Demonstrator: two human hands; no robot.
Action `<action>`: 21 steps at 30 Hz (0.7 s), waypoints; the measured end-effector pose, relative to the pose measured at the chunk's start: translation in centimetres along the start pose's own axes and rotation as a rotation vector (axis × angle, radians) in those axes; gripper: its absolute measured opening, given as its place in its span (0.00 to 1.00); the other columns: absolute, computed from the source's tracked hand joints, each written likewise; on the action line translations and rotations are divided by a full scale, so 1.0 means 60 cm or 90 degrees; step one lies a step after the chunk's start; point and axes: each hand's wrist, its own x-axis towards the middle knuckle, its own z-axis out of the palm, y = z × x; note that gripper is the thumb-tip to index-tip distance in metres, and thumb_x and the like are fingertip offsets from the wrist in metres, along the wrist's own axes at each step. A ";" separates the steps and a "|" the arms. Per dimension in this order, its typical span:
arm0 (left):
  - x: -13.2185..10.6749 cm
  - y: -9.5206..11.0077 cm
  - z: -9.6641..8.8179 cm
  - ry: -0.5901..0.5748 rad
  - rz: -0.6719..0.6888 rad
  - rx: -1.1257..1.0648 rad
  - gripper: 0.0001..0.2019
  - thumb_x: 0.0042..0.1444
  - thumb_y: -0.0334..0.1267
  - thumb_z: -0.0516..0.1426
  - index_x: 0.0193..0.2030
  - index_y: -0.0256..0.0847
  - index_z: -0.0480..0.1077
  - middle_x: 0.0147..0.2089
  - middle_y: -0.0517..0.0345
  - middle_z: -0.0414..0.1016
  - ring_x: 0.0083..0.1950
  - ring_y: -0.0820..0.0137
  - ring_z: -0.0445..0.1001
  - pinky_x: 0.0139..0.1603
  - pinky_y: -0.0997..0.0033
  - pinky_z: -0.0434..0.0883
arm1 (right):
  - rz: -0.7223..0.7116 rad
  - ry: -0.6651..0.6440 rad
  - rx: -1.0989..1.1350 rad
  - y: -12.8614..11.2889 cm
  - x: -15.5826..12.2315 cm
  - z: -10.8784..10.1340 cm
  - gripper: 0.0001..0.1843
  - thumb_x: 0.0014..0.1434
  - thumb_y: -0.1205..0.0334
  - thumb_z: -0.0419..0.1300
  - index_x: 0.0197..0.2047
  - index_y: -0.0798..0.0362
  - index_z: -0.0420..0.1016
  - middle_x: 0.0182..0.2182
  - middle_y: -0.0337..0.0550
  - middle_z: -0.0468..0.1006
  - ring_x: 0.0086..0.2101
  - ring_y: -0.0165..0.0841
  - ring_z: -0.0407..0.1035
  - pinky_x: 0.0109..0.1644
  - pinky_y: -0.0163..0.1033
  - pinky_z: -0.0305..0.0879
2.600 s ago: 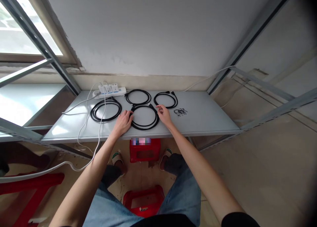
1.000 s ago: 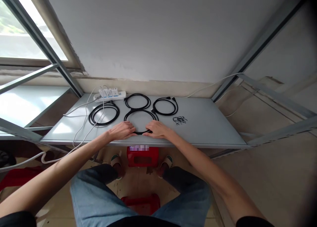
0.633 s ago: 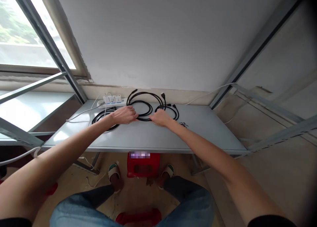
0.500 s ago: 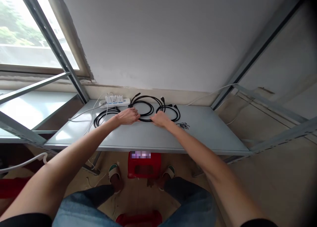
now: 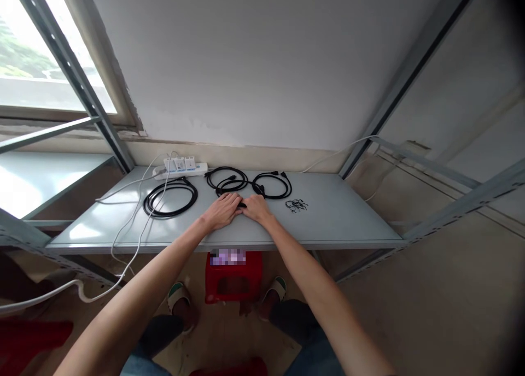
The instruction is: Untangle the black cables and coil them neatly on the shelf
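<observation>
Both my hands meet at the middle of a grey metal shelf [image 5: 336,223]. My left hand [image 5: 221,211] and my right hand [image 5: 256,207] lie side by side, fingers closed on a black cable [image 5: 243,204] squeezed into a narrow bundle between them. Only a short dark piece of it shows between the fingertips. Just behind my hands lie two other black coils, one in the middle [image 5: 226,178] and one to the right [image 5: 271,183]. A larger black coil [image 5: 170,197] lies to the left.
A white power strip [image 5: 180,167] with plugged-in chargers sits at the back left, its white leads trailing over the shelf's front edge. A small heap of black twist ties [image 5: 296,204] lies right of my hands. A red stool [image 5: 233,277] stands under the shelf.
The coil I held was lifted and tilted up toward the wall, then came back down. My hands have drawn together, so the wide loop is now a narrow bundle.
</observation>
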 end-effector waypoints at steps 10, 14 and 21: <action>-0.012 -0.008 0.036 0.006 -0.089 -0.083 0.14 0.77 0.39 0.47 0.53 0.42 0.73 0.49 0.42 0.81 0.54 0.52 0.77 0.58 0.51 0.71 | -0.011 0.083 0.059 0.003 0.002 0.018 0.19 0.76 0.46 0.60 0.51 0.49 0.87 0.43 0.50 0.87 0.46 0.43 0.78 0.49 0.41 0.67; -0.009 -0.021 0.050 0.004 -0.126 -0.115 0.11 0.77 0.41 0.47 0.53 0.43 0.69 0.52 0.42 0.80 0.55 0.51 0.77 0.57 0.51 0.71 | -0.098 0.174 0.114 -0.006 -0.008 0.019 0.11 0.73 0.57 0.64 0.54 0.52 0.84 0.50 0.51 0.84 0.56 0.45 0.71 0.61 0.46 0.66; -0.007 -0.022 0.050 -0.014 -0.109 -0.080 0.17 0.80 0.47 0.44 0.47 0.44 0.69 0.48 0.45 0.78 0.52 0.52 0.75 0.56 0.51 0.70 | 0.120 0.444 0.163 0.093 -0.119 0.013 0.18 0.77 0.59 0.52 0.49 0.49 0.85 0.51 0.56 0.79 0.54 0.50 0.67 0.62 0.56 0.64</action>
